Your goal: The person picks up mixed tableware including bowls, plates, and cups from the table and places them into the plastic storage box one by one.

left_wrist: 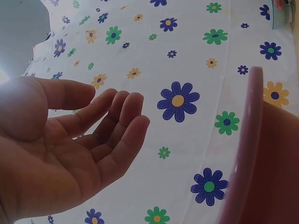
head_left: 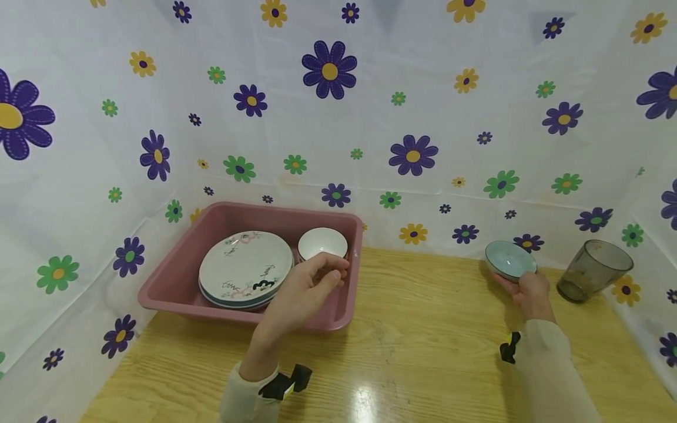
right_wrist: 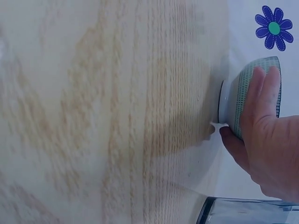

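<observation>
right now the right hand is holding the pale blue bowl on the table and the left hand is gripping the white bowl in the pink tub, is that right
Not quite. The left hand grips nothing: the left wrist view shows its fingers loose and empty. It hovers by the white bowl over the pink tub. The right hand does hold the pale blue bowl.

Your head camera looks down across the bench (head_left: 423,329). Each wrist camera sits close: left shares the pink tub (left_wrist: 261,154), right the blue bowl (right_wrist: 243,98).

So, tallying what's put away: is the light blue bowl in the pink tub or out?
Out: the light blue bowl sits on the wooden table, gripped by the right hand.
</observation>
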Tool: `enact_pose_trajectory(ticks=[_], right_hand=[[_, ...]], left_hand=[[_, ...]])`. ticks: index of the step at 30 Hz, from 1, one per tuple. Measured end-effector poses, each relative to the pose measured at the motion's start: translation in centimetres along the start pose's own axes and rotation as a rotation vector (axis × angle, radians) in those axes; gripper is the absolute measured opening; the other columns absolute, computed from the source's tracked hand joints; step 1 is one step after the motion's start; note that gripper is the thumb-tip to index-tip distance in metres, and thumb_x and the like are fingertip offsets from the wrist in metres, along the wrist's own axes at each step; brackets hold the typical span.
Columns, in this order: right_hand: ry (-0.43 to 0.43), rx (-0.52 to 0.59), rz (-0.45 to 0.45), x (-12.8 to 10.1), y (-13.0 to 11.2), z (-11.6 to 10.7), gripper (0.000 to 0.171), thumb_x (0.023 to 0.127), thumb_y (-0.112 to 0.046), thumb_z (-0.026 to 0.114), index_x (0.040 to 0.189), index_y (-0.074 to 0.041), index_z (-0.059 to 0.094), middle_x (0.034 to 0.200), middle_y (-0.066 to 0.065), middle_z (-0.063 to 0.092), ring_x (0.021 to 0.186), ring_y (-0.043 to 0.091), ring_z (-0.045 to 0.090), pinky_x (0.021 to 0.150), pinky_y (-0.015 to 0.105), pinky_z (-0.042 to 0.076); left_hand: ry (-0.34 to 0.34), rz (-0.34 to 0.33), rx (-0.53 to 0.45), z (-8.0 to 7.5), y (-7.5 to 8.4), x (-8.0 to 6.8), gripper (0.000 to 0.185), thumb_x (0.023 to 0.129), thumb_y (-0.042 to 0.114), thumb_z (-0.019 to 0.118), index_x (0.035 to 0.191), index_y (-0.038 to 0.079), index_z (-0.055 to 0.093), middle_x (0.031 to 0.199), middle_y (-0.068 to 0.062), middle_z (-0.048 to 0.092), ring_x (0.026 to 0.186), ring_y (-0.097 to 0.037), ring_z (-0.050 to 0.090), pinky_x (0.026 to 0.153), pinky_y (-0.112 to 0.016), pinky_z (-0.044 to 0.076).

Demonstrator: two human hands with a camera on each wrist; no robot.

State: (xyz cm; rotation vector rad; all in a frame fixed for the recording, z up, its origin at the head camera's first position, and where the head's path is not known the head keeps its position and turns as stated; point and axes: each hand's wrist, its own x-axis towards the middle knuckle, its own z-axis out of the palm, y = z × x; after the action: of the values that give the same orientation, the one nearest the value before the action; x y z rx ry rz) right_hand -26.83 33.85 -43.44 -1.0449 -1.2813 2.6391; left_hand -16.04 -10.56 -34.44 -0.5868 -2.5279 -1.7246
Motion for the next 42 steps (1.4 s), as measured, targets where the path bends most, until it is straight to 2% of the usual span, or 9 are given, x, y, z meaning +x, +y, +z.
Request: enact_pose_trajectory(ticks=[9, 17, 22, 24, 26, 29, 30, 36, 42], right_hand=[[0.052, 0.035, -0.021, -0.4, -0.1, 0.0, 0.059, 0.106, -0.012, 0.010, 0.158, -0.037, -0.004, 0.166, -0.002, 0.001, 0.144, 0.025, 0.030, 0.083, 0.037, 0.056], [-0.017, 0.012, -0.074, -1.8, 0.6, -0.6, 0.060, 0.106, -0.007, 0.008, 0.159, -0.034, 0.002, 0.166, -0.001, 0.002, 0.147, 0.026, 0.023, 0.091, 0.041, 0.051], [-0.058, -0.056, -0.112, -3.1, 1.3, -1.0, 0.065, 0.103, 0.000, 0.010, 0.159, -0.032, 0.006, 0.166, 0.001, 0.002, 0.146, 0.028, 0.026, 0.090, 0.038, 0.053], [-0.066, -0.080, -0.120, -3.6, 1.5, -1.1, 0.065, 0.103, 0.000, 0.012, 0.159, -0.032, 0.007, 0.166, 0.002, 0.003, 0.135, 0.028, 0.044, 0.090, 0.038, 0.053], [-0.078, -0.085, -0.125, -4.1, 1.6, -1.2, 0.064, 0.104, -0.002, 0.013, 0.159, -0.033, 0.006, 0.166, 0.002, 0.002, 0.113, 0.024, 0.061, 0.089, 0.037, 0.053], [-0.107, -0.079, -0.133, -4.9, 1.7, -1.5, 0.062, 0.105, -0.006, 0.015, 0.159, -0.033, 0.004, 0.166, 0.002, -0.001, 0.080, 0.013, 0.067, 0.087, 0.037, 0.055], [-0.120, -0.070, -0.133, -5.2, 1.7, -1.5, 0.061, 0.105, -0.007, 0.014, 0.159, -0.033, 0.003, 0.166, 0.001, -0.002, 0.075, 0.012, 0.067, 0.086, 0.037, 0.055], [-0.161, -0.097, -0.143, -6.4, 2.0, -1.7, 0.058, 0.106, -0.013, 0.013, 0.159, -0.031, -0.002, 0.166, 0.002, -0.006, 0.073, 0.016, 0.071, 0.083, 0.036, 0.057], [-0.180, -0.173, -0.173, -7.0, 2.5, -1.7, 0.057, 0.107, -0.015, 0.015, 0.159, -0.028, -0.002, 0.166, 0.005, -0.007, 0.078, 0.010, 0.069, 0.085, 0.035, 0.056]], left_hand=[[0.000, -0.006, -0.007, 0.0, 0.2, -0.1, 0.022, 0.101, 0.007, 0.052, 0.120, 0.005, 0.063, 0.112, -0.005, 0.067, 0.103, -0.019, 0.063, 0.094, -0.038, 0.051], [-0.003, 0.007, -0.001, 0.0, 0.0, -0.1, 0.023, 0.102, 0.007, 0.051, 0.121, 0.002, 0.062, 0.113, -0.007, 0.067, 0.104, -0.020, 0.063, 0.094, -0.038, 0.051], [0.001, 0.002, -0.007, 0.0, 0.1, -0.1, 0.021, 0.102, 0.007, 0.052, 0.120, 0.006, 0.063, 0.113, -0.006, 0.067, 0.103, -0.019, 0.063, 0.094, -0.038, 0.051], [0.002, 0.000, -0.013, -0.1, 0.1, -0.2, 0.021, 0.102, 0.007, 0.052, 0.119, 0.007, 0.063, 0.113, -0.005, 0.067, 0.103, -0.019, 0.063, 0.094, -0.039, 0.051], [-0.001, 0.005, -0.017, -0.1, 0.2, -0.2, 0.021, 0.102, 0.007, 0.052, 0.119, 0.007, 0.063, 0.113, -0.006, 0.067, 0.103, -0.019, 0.063, 0.094, -0.039, 0.051], [-0.004, 0.010, -0.014, -0.2, 0.2, -0.3, 0.021, 0.102, 0.007, 0.052, 0.120, 0.006, 0.063, 0.113, -0.006, 0.067, 0.103, -0.019, 0.063, 0.093, -0.039, 0.051], [-0.006, 0.012, -0.014, -0.2, 0.1, -0.3, 0.021, 0.102, 0.007, 0.052, 0.119, 0.006, 0.063, 0.113, -0.006, 0.067, 0.102, -0.019, 0.063, 0.093, -0.038, 0.051], [0.004, 0.028, -0.016, -0.2, -0.1, -0.1, 0.021, 0.101, 0.007, 0.052, 0.118, 0.006, 0.064, 0.110, -0.006, 0.068, 0.101, -0.019, 0.064, 0.089, -0.033, 0.052], [0.003, 0.029, -0.014, -0.2, -0.3, -0.2, 0.021, 0.102, 0.007, 0.052, 0.118, 0.005, 0.064, 0.110, -0.006, 0.068, 0.100, -0.019, 0.064, 0.088, -0.032, 0.052]])
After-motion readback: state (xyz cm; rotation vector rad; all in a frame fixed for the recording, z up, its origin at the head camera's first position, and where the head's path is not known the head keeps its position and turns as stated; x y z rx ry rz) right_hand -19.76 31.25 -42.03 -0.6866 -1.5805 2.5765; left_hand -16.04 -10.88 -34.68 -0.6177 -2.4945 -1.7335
